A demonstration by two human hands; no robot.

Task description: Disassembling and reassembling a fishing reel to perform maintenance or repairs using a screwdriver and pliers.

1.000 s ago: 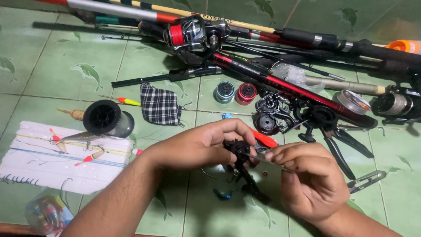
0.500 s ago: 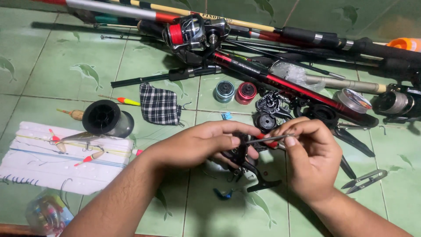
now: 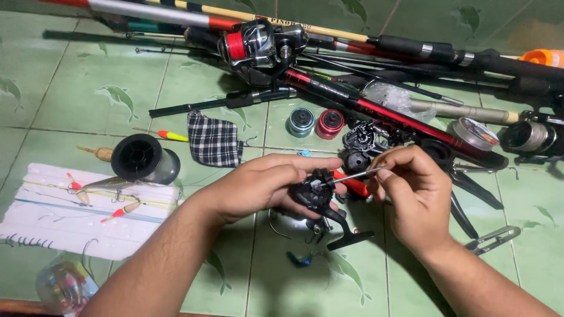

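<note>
My left hand (image 3: 267, 185) grips a black fishing reel body (image 3: 314, 192) low in the middle of the view, its crank handle (image 3: 348, 237) hanging down to the right. My right hand (image 3: 411, 194) pinches a thin metal shaft (image 3: 355, 175) whose tip sits at the top of the reel body. A red-handled tool (image 3: 352, 184) lies on the floor just behind the reel, between both hands.
Green tiled floor (image 3: 70, 94). Several fishing rods (image 3: 411, 50) and a red-spooled reel (image 3: 258, 44) lie across the top. A black line spool (image 3: 141, 157), checked cloth (image 3: 214, 140), two small spools (image 3: 316, 122), white foam board with lures (image 3: 76, 208), pliers (image 3: 470, 194) and a clip (image 3: 493, 239) surround my hands.
My right hand rose from below the reel to its upper right and now holds the thin shaft at the reel's top. The reel's handle swung downward.
</note>
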